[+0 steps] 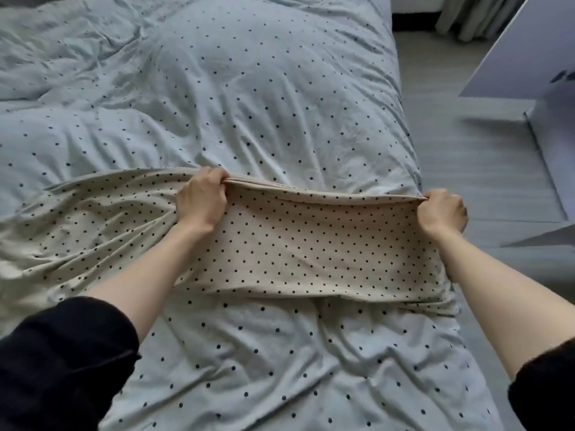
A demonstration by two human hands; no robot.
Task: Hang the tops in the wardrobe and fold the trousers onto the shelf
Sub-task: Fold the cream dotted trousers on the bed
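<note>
Beige trousers with black dots lie across the bed, folded over lengthwise. My left hand grips the far folded edge near the middle of the garment. My right hand grips the same edge at its right end, by the side of the bed. The stretch between my hands is pulled taut and flat. The left part of the trousers lies crumpled and spread toward the bed's left side.
The bed is covered by a pale blue dotted duvet, rumpled at the far left. Grey floor runs along the right. A white wardrobe door stands open at the upper right, with a curtain behind it.
</note>
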